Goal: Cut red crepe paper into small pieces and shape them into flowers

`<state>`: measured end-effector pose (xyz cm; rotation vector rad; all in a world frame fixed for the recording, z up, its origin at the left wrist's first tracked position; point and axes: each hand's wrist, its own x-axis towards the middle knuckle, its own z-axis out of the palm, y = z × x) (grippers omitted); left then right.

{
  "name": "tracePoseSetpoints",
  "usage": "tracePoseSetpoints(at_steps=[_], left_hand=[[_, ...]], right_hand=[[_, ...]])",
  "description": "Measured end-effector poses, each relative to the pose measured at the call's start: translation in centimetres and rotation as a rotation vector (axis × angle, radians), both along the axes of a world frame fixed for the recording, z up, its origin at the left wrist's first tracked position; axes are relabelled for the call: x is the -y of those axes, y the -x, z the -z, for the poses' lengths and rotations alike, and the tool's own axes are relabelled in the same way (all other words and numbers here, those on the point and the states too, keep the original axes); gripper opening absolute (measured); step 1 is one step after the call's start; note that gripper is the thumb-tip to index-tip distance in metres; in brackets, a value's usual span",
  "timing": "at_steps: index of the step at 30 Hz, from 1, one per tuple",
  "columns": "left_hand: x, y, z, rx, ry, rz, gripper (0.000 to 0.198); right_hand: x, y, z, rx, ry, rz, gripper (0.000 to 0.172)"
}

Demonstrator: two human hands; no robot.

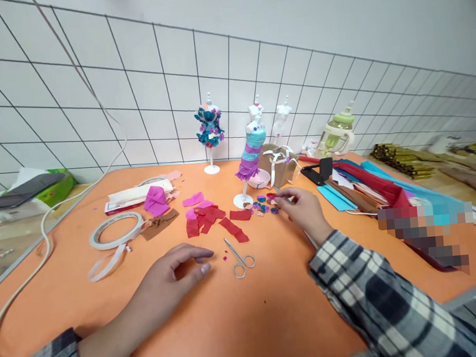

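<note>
My left hand [182,272] rests low over the orange table, holding nothing, with a gap between thumb and fingers. Just right of it lies a pair of small silver scissors [239,260], blades pointing away. My right hand [303,213] reaches to a little pile of cut paper pieces [261,205] in purple, teal, red and pink. Its fingertips are together at the pile's right edge; what they pinch, if anything, is too small to tell. Behind the pile stands a mini dress form [254,149] wrapped in blue and purple paper. Red crepe paper scraps [208,219] lie left of it.
A teal-decorated dress form [209,126] and a plain white one [282,116] stand at the back. Tape roll [97,235] and magenta paper [155,201] lie left. Rightward are a brown bag [276,167], a bottle [336,134], a black object [321,172] and coloured paper [382,185].
</note>
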<state>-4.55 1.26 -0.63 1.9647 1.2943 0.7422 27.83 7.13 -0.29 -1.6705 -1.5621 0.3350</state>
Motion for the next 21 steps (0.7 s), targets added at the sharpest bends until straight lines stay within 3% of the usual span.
tracePoseSetpoints(at_steps=[3,10,17,21], left_hand=[[0.0,-0.2,-0.1,0.018,-0.015,0.005,0.032],[-0.1,-0.1,0.3,-0.006,-0.059,0.010,0.030],[-1.9,0.5,-0.1,-0.163,-0.293,-0.067,0.023],[-0.9,-0.6,0.3,-0.221,-0.353,0.104,0.024]], right_hand=[[-2.4,-3.4,0.9,0.374,-0.026,0.124,0.028],[-4.9,-3.6,1.7,0.599,-0.014,0.029,0.028],[-2.4,-4.5,0.9,0.575,-0.063,0.149,0.039],[0.0,-2.5,0.8,0.556,-0.210,0.048,0.037]])
